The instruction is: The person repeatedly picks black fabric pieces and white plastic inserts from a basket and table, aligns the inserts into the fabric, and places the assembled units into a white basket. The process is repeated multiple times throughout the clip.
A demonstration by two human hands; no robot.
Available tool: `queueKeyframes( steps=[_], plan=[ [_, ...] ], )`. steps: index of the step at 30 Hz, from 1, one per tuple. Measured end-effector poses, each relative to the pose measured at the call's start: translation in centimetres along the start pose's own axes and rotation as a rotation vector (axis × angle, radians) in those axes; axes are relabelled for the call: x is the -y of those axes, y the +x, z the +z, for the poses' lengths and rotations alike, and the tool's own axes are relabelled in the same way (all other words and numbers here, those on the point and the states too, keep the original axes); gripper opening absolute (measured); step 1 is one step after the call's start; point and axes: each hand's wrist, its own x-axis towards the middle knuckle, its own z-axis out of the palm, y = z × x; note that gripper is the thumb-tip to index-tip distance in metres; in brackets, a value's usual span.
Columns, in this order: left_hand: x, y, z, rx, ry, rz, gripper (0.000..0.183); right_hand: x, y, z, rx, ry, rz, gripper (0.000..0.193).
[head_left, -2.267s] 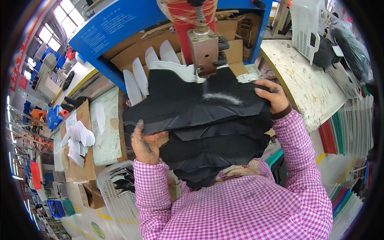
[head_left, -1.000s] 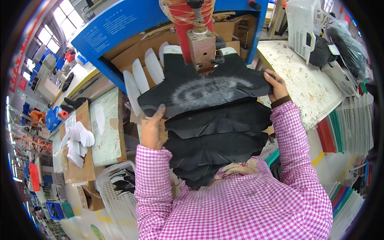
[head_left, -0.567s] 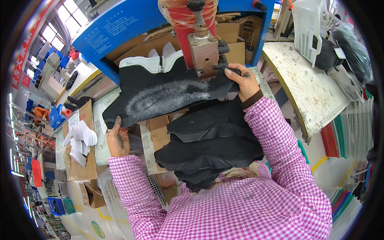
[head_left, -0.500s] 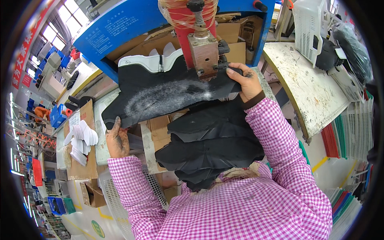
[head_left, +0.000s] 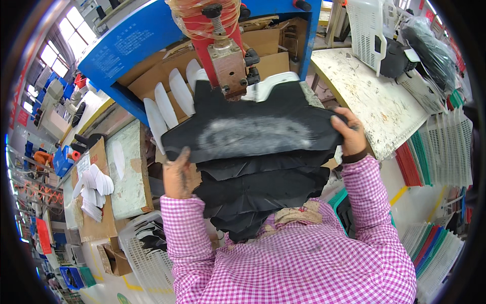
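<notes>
A black shoe-upper piece (head_left: 253, 134) with a chalky, whitish scuffed patch is stretched between my hands in front of the machine's metal head (head_left: 230, 71). My left hand (head_left: 179, 175), slightly blurred, pinches its left corner. The right corner sits between the thumb and fingers of my right hand (head_left: 350, 133). White trim (head_left: 276, 83) shows behind the piece, right of the head; the machine's lower tip touches or overlaps the far edge, I cannot tell which. Below the held piece, closer to my body, lies a layered stack of similar black pieces (head_left: 260, 190).
White sole-shaped pieces (head_left: 179, 91) stand before the blue machine housing (head_left: 121, 53). More white cutouts (head_left: 95, 185) lie on cardboard at left. A perforated white basket (head_left: 147, 253) stands lower left. The worn worktable (head_left: 364, 96) on the right carries white crates.
The black piece has shifted right and levelled out under the machine head, both hands moving with it. White trim now shows right of the head instead of left. The whole view has also shifted.
</notes>
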Motion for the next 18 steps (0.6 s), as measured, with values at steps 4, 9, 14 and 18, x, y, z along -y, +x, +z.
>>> queueKeyframes(
  steps=[4, 9, 14, 18],
  plan=[
    [-2.8, -0.4, -4.4, -0.022, -0.083, 0.067, 0.031, -1.9, 0.9, 4.9, 0.139, 0.085, 0.0, 0.028],
    [-2.5, -0.3, -2.6, 0.029, -0.063, 0.131, 0.025, -0.8, 1.2, 4.2, 0.123, 0.176, -0.021, 0.026],
    [-0.5, -0.9, -0.3, 0.185, 0.19, 0.118, 0.03, 2.1, -1.7, -0.8, 0.055, -0.024, 0.045, 0.027],
    [-0.1, -3.4, -3.1, 0.214, -0.06, -0.146, 0.029, 3.6, -3.0, -2.9, 0.517, -0.142, 0.123, 0.019]
  ],
)
